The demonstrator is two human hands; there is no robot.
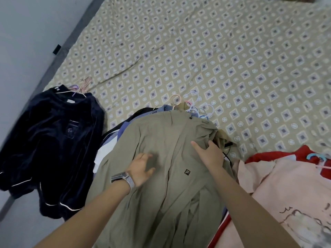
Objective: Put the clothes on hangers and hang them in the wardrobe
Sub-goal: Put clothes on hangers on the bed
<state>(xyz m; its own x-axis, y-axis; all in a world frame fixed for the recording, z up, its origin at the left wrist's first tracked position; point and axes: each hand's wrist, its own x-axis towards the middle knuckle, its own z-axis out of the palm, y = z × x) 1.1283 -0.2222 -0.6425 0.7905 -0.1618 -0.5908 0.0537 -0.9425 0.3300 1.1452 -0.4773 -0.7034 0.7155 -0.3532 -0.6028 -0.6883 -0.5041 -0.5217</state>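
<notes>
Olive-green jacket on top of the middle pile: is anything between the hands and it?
Nothing visible. The left hand lies flat on the olive-green jacket, and the right hand grips its bunched right shoulder. It tops the pile on the patterned bedsheet. No wardrobe is in view.

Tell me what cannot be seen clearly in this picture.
- Clothes under the khaki jacket, head view: it covers most of the pile.
- Hangers: only hooks show; the clothes hide the rest.
- Wardrobe: out of frame.
- Pink shirt: cut off by the right and bottom edges.
- Right hand: its fingertips go into a jacket fold; grip unclear.
- Left hand: motion-blurred.
</notes>
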